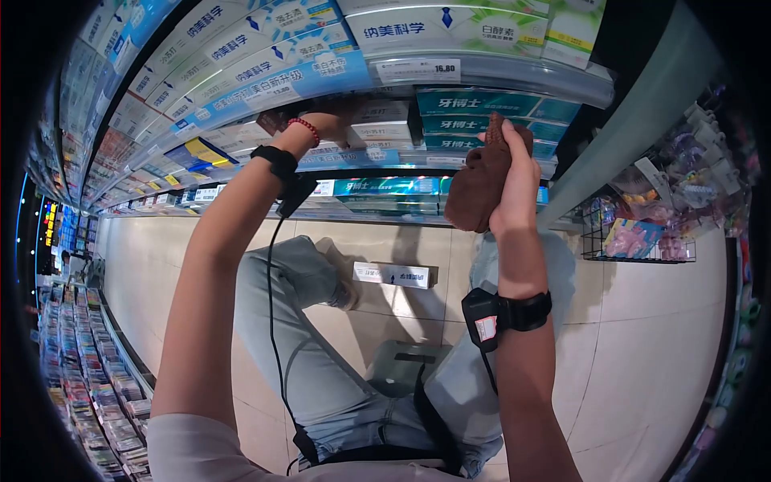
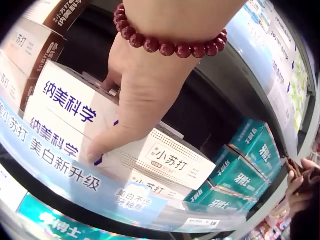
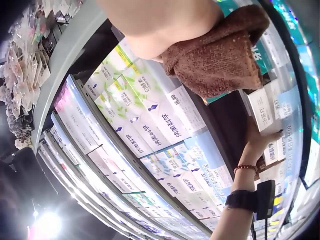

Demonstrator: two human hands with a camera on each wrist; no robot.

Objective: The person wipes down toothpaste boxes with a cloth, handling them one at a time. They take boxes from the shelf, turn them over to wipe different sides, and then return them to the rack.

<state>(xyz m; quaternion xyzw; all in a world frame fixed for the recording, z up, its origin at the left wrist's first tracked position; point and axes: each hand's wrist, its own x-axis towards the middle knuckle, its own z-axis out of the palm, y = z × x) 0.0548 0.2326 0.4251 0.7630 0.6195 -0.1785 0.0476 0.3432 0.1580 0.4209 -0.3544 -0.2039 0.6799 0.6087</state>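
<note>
On a lower shelf, my left hand reaches in among white toothpaste boxes. The left wrist view shows that hand gripping a white toothpaste box, thumb down its front face and fingers over the top and back. Under it lies another similar box. My right hand holds a bunched brown cloth in front of the teal toothpaste boxes. In the right wrist view the cloth hangs from that hand, whose fingers are mostly hidden.
A single white toothpaste box lies on the tiled floor between the person's legs. A shelf with a price strip juts out above the hands. Right of the upright post hangs a wire basket with packets. Teal boxes fill the shelf below.
</note>
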